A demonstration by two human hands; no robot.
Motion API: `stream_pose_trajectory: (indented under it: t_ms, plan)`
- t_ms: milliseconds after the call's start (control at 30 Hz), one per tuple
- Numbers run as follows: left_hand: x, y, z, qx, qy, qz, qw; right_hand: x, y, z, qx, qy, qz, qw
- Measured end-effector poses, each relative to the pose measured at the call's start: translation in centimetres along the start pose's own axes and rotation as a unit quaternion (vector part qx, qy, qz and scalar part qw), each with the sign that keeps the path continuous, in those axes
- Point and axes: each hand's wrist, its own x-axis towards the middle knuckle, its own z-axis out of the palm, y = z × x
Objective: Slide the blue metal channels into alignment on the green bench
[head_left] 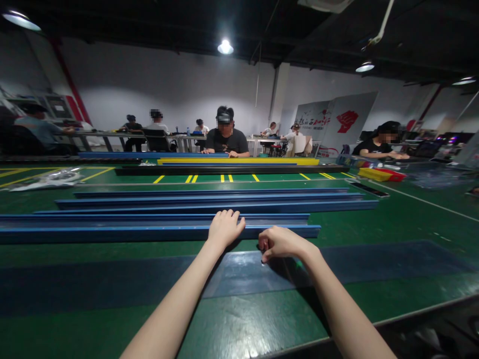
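Nearest me among the long blue rails is a U-shaped blue channel (112, 232), lying lengthwise across the table. My left hand (225, 230) lies over its right part, fingers bent down across it and thumb out to the right. Just in front of the channel's right end is my right hand (281, 243), with fingers curled in and thumb tip close to them; whether anything small is between them I cannot make out. Beneath the right hand stretches a long, clear bluish plastic strip (239, 267), flat on the green table (239, 324).
Behind lie several more blue rails (209, 205), a black rail (232, 170) and a yellow rail (239, 161). A phone (368, 189), a yellow tray (374, 174) and a plastic bag (52, 179) are farther off. A person (226, 137) sits opposite; others work around the room.
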Motion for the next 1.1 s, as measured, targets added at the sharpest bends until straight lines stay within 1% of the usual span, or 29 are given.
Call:
stream_pose_trajectory:
  t_ms: [200, 367, 533, 800, 867, 1033, 1100]
  plan:
    - [0.0, 0.0, 0.0, 0.009, -0.001, 0.003, 1.0, 0.2, -0.2, 0.4, -0.036, 0.002, 0.006, 0.999]
    - [0.0, 0.0, -0.1, 0.011, -0.004, 0.003, 1.0, 0.3, -0.1, 0.4, -0.042, -0.002, -0.017, 0.999]
    - [0.0, 0.0, -0.1, 0.008, -0.006, 0.0, 1.0, 0.4, -0.4, 0.3, -0.07, 0.006, -0.023, 0.997]
    - [0.0, 0.0, 0.0, 0.013, -0.006, 0.003, 1.0, 0.3, 0.0, 0.4, -0.015, 0.008, -0.021, 1.0]
    - [0.0, 0.0, -0.2, 0.008, -0.011, 0.003, 1.0, 0.2, 0.0, 0.2, -0.016, 0.021, -0.021, 0.999]
    - [0.0, 0.1, -1.0, 0.0, -0.034, -0.006, 0.999, -0.1, -0.4, -0.5, -0.078, 0.105, -0.006, 0.991]
    - [-0.1, 0.1, -1.2, -0.001, -0.043, -0.011, 0.999, -0.1, -0.5, -0.6, -0.092, 0.123, -0.001, 0.988]
